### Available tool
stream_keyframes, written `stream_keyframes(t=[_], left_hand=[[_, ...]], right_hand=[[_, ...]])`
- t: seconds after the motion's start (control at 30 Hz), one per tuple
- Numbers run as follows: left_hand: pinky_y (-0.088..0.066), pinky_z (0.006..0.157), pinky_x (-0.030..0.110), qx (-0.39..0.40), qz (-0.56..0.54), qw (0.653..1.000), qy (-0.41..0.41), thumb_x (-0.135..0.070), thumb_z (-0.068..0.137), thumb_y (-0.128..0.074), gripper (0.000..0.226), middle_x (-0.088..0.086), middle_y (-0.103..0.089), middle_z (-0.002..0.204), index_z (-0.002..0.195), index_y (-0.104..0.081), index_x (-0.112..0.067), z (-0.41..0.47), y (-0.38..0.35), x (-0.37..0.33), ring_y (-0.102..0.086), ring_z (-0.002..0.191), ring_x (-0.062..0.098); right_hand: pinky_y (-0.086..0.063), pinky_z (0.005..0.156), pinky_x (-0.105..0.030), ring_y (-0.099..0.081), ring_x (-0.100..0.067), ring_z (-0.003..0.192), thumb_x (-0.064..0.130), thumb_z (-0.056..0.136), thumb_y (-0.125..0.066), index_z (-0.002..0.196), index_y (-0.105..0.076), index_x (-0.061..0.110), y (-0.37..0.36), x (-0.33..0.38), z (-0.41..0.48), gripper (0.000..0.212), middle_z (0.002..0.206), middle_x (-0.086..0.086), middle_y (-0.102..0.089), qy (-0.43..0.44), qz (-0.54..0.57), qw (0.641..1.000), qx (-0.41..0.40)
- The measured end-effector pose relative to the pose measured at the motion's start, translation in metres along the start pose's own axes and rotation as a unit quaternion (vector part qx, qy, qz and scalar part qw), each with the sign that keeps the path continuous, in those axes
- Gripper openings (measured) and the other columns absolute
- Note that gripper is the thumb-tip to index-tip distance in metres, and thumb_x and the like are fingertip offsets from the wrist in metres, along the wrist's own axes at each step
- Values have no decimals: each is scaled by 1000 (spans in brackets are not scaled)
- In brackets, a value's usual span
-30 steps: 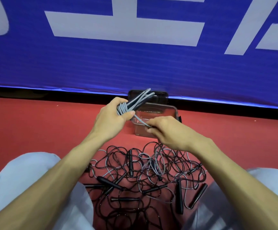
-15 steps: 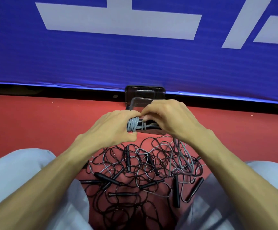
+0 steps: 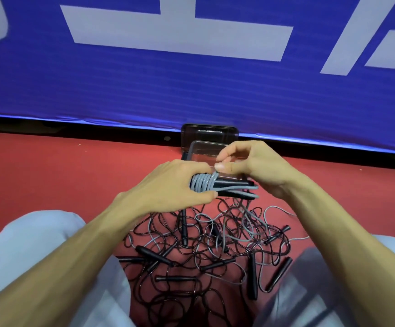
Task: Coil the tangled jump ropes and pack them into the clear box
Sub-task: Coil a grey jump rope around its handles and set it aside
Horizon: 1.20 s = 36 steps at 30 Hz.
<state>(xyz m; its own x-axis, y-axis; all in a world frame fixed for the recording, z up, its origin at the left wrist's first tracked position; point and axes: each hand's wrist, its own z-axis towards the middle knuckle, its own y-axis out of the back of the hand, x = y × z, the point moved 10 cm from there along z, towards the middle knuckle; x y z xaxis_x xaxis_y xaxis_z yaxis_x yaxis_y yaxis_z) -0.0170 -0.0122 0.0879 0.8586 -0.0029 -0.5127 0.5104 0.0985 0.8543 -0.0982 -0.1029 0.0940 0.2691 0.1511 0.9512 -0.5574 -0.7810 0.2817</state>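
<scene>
My left hand (image 3: pixel 173 185) grips a grey jump rope bundle (image 3: pixel 203 184), its cord wound several times around two black handles that stick out to the right. My right hand (image 3: pixel 250 166) pinches the grey cord at the top of the wraps between thumb and fingers. Both hands hover just in front of the clear box (image 3: pixel 201 147), which stands open on the red floor; my hands hide its near side. A tangled pile of black and grey jump ropes (image 3: pixel 206 246) with several black handles lies on the floor between my knees.
A dark lid (image 3: pixel 209 132) leans behind the box against the blue banner wall (image 3: pixel 191 90). Red floor (image 3: pixel 62 173) stretches to both sides. My knees in light trousers (image 3: pixel 33 256) flank the pile.
The bundle went from upright in my left hand to lying sideways. My right hand came up from the loose cord and wound it around the handles; more grey wraps show now.
</scene>
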Motion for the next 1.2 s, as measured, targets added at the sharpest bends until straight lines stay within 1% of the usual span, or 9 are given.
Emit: stream_keyframes(t=[0.13, 0.23, 0.37, 0.5, 0.6, 0.73, 1.0, 1.1, 1.2], left_hand=[[-46, 53, 31, 45, -331, 942, 47, -42, 77, -70, 18, 1, -65, 75, 88, -69, -27, 2, -5, 5, -56, 59, 17], [-42, 44, 24, 21, -455, 886, 84, -33, 81, -65, 27, 13, -67, 79, 100, -66, -13, 5, -2, 12, -54, 52, 20], [-40, 45, 26, 3, -505, 855, 119, -27, 92, -57, 39, 15, -67, 81, 129, -60, -41, 6, -2, 21, -52, 52, 22], [-39, 44, 24, -23, -545, 823, 158, -24, 97, -52, 30, 13, -66, 85, 120, -67, -36, 6, -3, 33, -50, 50, 20], [-39, 42, 24, -29, -586, 782, 211, -27, 98, -51, 31, 12, -68, 85, 127, -63, -25, 4, -12, 46, -51, 48, 20], [-43, 42, 25, -19, -609, 762, 218, -31, 98, -51, 35, 11, -68, 86, 131, -59, -41, 7, -20, 48, -52, 48, 19], [-42, 39, 24, -126, -533, 780, 303, -27, 93, -65, 30, 14, -73, 84, 122, -64, -18, 0, -21, 75, -53, 45, 21], [-43, 41, 25, -164, -428, 842, 284, -28, 92, -68, 31, 5, -68, 82, 122, -63, -20, 3, -10, 79, -53, 47, 17], [-45, 62, 30, -182, -196, 939, 214, -37, 87, -73, 36, -12, -60, 80, 119, -60, -28, 7, 12, 69, -55, 63, 13]], right_hand=[[-41, 53, -21, -52, -14, 55, 13, 81, -66, 83, -62, 3, -4, -17, 3, 11, 77, -15, -54, -71, 138, 988, 20], [-39, 42, -19, -44, -10, 43, 5, 95, -49, 95, -59, 4, -3, -24, 7, 10, 66, -6, -53, -100, 203, 974, -10], [-43, 43, -20, -47, -11, 44, 34, 101, -46, 93, -60, 6, -11, -25, 6, 33, 64, -5, -59, -130, 197, 972, 10], [-46, 47, -23, -52, -16, 45, 60, 96, -35, 73, -64, 8, -13, -30, 1, 63, 57, -5, -57, -158, 53, 986, 24], [-46, 46, -24, -54, -17, 42, 53, 99, -36, 72, -61, 6, -12, -30, 2, 60, 51, -2, -47, -140, -40, 989, 22], [-51, 52, -25, -65, -15, 46, 45, 100, -41, 71, -61, 8, -13, -18, 4, 51, 51, -2, -59, -62, -277, 959, 15], [-51, 69, -28, -68, -19, 76, 39, 98, -52, 98, -63, 17, -16, -20, -6, 24, 70, 0, -68, -74, -463, 878, 101], [-51, 70, -33, -63, -23, 73, 35, 99, -51, 88, -55, 26, -16, -14, -5, 14, 67, 3, -55, -28, -494, 865, 87], [-43, 63, -33, -53, -21, 61, 32, 100, -47, 98, -57, 24, -24, -2, -8, 13, 72, -3, -54, 29, -508, 856, 87]])
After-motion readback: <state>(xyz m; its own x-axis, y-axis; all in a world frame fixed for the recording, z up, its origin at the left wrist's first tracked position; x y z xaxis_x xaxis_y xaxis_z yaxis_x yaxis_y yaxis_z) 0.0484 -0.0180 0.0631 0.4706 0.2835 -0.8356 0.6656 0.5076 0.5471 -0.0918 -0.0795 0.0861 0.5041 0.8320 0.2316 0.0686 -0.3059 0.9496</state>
